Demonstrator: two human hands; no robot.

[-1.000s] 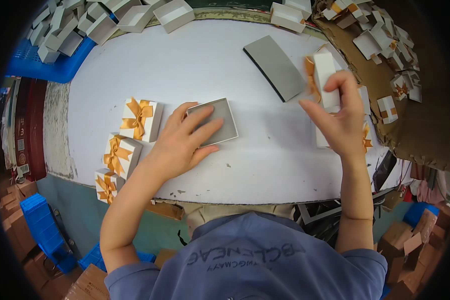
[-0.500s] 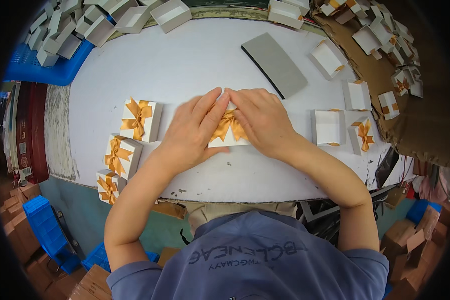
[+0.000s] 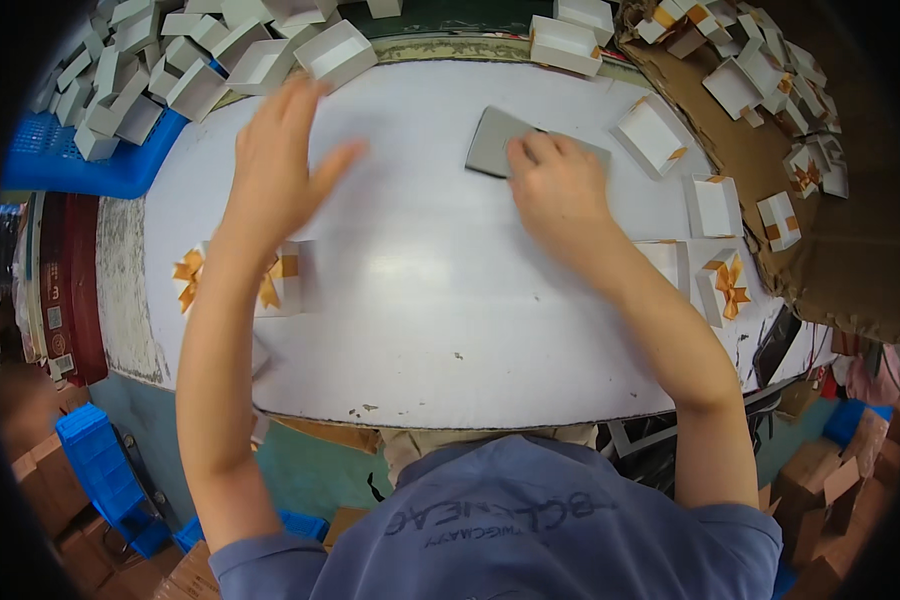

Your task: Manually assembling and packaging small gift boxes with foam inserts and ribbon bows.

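My left hand [image 3: 278, 165] is raised over the far left of the white tabletop [image 3: 420, 340], fingers stretched and thumb apart, slightly blurred. Its fingertips are close to an open white box half [image 3: 335, 55]; nothing shows in it. Under the curled fingers of my right hand [image 3: 562, 185] is a flat grey slab [image 3: 490, 145] with a dark edge, which the hand grips. White gift boxes with gold ribbon bows, one on each side of my left forearm, show a left bow [image 3: 187, 275] and a right box [image 3: 288, 285]; the forearm partly hides them.
White box halves fill a blue crate [image 3: 140, 165] at far left. On the right lie open white trays [image 3: 653, 137] with gold ribbon, and a bowed box [image 3: 725, 285]. Brown cardboard [image 3: 745, 200] borders that side, with more ribboned pieces on it. Cartons [image 3: 820, 470] stand below.
Both hands have left the bowed box at the centre. The left moved far left; the right moved onto the grey slab, which has turned. A bowed box now sits beside the left forearm.
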